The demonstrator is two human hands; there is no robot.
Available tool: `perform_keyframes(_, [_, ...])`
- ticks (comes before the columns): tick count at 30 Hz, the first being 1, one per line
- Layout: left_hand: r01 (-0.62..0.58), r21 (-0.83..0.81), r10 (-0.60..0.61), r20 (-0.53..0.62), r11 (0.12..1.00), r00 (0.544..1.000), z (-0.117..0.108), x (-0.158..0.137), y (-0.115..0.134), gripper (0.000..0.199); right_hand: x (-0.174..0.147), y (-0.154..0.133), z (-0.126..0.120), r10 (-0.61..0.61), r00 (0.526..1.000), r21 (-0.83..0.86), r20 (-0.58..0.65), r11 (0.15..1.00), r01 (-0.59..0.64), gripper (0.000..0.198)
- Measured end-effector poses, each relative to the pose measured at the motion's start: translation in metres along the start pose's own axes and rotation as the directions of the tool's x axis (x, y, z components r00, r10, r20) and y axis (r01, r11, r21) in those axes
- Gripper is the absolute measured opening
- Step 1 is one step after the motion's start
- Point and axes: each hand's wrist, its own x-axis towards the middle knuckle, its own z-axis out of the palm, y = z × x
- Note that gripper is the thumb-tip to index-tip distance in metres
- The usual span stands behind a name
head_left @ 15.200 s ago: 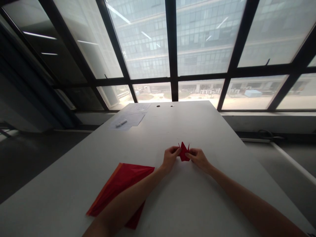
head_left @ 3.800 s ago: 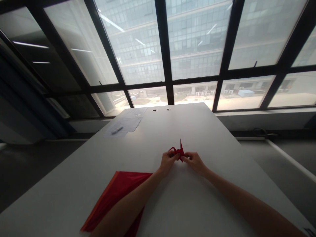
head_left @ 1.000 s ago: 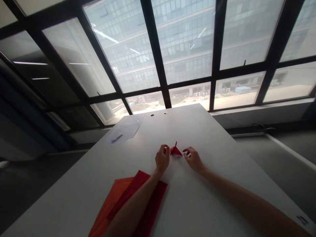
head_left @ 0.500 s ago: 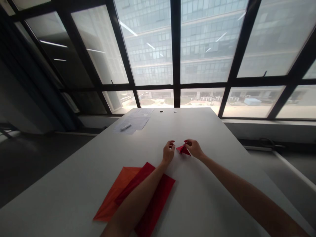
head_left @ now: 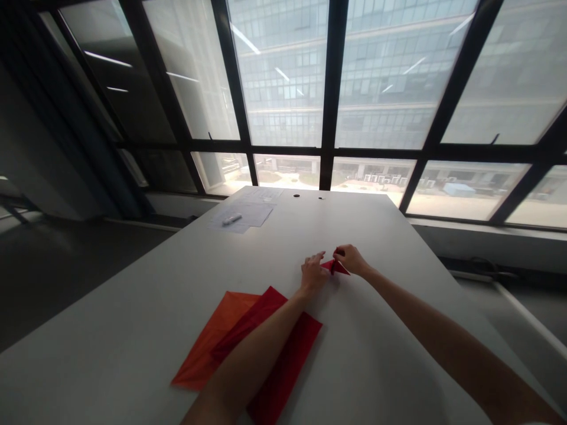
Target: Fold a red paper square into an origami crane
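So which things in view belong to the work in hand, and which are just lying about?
In the work:
folded red paper, pinched by the right hand
left hand, close beside it

Just lying about, it seems:
red sheet
orange sheet, partly under the red one
pale papers
white marker-like object, on those papers

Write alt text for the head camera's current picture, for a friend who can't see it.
A person's right hand pinches the top of a small folded red paper figure on a white table, the left hand close beside it. Under the left forearm, red paper overlaps an orange sheet; beyond lie pale papers, before large windows.
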Motion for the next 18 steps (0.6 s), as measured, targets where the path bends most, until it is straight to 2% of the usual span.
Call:
perform_keyframes(5, [0.114,-0.100,-0.114,0.000,0.989,0.993,0.003,0.003,-0.005,0.067,0.001,0.006,-0.003,0.020,1.000,0.021,0.006,1.000,-0.020,0.020])
perform_keyframes(9, [0.166,-0.323,-0.232,-0.176,0.932,0.957,-0.002,0.008,-0.007,0.063,0.013,0.013,-0.005,0.056,0.998,0.037,-0.035,0.998,-0.055,0.023])
perform_keyframes(12, [0.201,-0.413,-0.320,-0.244,0.888,0.915,-0.007,0.009,-0.003,0.058,0.034,0.018,-0.004,0.084,0.994,0.038,-0.068,0.996,-0.082,0.022])
perform_keyframes(18, [0.200,-0.424,-0.323,-0.243,0.883,0.915,-0.009,0.006,0.001,0.056,0.095,0.023,0.012,0.120,0.990,0.002,-0.077,0.993,-0.120,0.020])
